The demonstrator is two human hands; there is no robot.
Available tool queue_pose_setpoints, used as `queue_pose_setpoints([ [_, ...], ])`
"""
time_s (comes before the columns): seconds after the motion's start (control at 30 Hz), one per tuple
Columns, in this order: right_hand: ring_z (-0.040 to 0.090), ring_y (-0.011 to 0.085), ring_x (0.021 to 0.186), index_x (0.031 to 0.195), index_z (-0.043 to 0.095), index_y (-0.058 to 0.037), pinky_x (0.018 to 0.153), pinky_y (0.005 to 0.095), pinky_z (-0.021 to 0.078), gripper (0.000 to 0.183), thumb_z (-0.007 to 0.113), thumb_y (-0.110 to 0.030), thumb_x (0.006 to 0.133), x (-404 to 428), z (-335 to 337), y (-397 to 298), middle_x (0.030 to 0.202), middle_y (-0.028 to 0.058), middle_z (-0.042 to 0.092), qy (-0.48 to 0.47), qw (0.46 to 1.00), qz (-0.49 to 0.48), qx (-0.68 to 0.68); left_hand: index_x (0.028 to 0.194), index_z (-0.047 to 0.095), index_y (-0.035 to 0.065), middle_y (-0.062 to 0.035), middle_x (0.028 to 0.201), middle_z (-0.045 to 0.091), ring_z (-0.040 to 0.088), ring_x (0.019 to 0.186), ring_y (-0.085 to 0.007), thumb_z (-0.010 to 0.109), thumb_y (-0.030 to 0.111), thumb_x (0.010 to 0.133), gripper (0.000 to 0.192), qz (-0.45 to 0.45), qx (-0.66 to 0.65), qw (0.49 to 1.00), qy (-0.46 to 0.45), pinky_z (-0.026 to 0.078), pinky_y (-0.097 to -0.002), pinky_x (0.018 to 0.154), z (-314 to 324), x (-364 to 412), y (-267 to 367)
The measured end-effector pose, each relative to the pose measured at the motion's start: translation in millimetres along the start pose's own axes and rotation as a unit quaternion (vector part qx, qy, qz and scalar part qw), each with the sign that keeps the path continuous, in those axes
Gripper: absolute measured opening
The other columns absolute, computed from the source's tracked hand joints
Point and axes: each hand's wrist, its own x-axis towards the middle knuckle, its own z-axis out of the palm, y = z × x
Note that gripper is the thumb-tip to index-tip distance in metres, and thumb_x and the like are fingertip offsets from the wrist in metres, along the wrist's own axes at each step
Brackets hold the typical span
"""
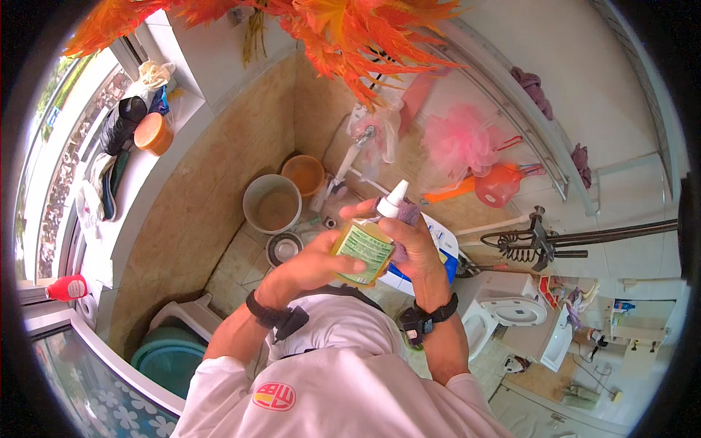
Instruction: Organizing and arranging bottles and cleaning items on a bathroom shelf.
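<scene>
A clear plastic squeeze bottle point(362, 251) of yellow liquid is held up in front of my body, tilted, with its white pointed nozzle cap point(393, 199) away from me. Its green label bears writing. My left hand point(313, 264) wraps the bottle's body, thumb across the label. On the other side, my right hand point(419, 249) grips near the bottle's shoulder and has a purple cloth point(408, 212) bunched between its fingers, against the bottle. Part of the cloth is hidden behind the fingers. Both wrists wear black straps.
A pale bucket point(272, 189), an orange-brown basin point(303, 171) and a metal bowl point(284, 249) stand on the floor ahead. A blue-and-white appliance point(446, 246) is behind my right hand. Right lies a toilet point(512, 304); left, a windowsill point(183, 112) and teal tub point(170, 356). Orange artificial leaves point(350, 33) hang overhead.
</scene>
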Motion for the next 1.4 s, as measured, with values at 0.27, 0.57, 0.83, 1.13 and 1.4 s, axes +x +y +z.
queue_pose_setpoints([
  [0.27,0.051,0.0022,0.064,0.118,0.065,-0.0012,0.051,0.0197,0.0378,0.033,0.064,-0.029,0.099,0,23,31,0.11,0.0071,0.069,0.298,0.907,-0.155,-0.255,0.129,0.057,0.0,-0.0045,0.107,0.066,0.062,0.096,-0.0119,0.076,0.013,0.083,0.052,0.067,0.255,0.947,0.183,0.052,-0.0297,0.085,6,6,-8],
  [0.57,0.067,0.0174,0.104,0.135,0.048,-0.0026,0.072,0.0263,0.0541,0.05,0.06,-0.037,0.1,1,21,-2,0.126,0.0117,0.064,0.276,0.915,-0.295,0.011,0.129,0.057,0.0001,-0.0039,0.108,0.066,0.061,0.096,-0.0112,0.076,0.011,0.082,0.052,0.067,0.272,0.947,0.155,0.051,-0.0287,0.085,8,1,-16],
  [0.83,0.066,0.0271,0.114,0.093,0.067,-0.0016,0.091,0.0349,0.0532,0.012,0.074,-0.01,0.087,-6,8,-21,0.095,0.0153,0.073,0.131,0.976,-0.057,-0.164,0.13,0.057,-0.0005,-0.0068,0.109,0.067,0.063,0.097,-0.0134,0.075,0.013,0.08,0.054,0.057,0.322,0.941,0.084,0.051,-0.0309,0.088,4,-7,-14],
  [1.13,0.066,0.0233,0.11,0.114,0.069,0.004,0.1,0.0375,0.0492,0.032,0.07,-0.02,0.092,-5,-2,-14,0.113,0.0181,0.072,-0.021,0.999,-0.006,-0.034,0.132,0.052,-0.0008,-0.0102,0.115,0.068,0.065,0.104,-0.018,0.077,0.009,0.081,0.058,-0.006,0.228,0.972,0.054,0.052,-0.0369,0.093,2,-6,-16],
  [1.4,0.067,0.0105,0.097,0.104,0.07,-0.003,0.084,0.0232,0.0507,0.018,0.07,-0.017,0.093,3,25,15,0.108,0.0096,0.073,0.306,0.936,-0.149,-0.093,0.136,0.048,0.0003,-0.0198,0.117,0.064,0.063,0.103,-0.0386,0.076,0.004,0.073,0.069,0.241,0.668,0.644,0.285,0.052,-0.0422,0.089,12,9,-28],
])
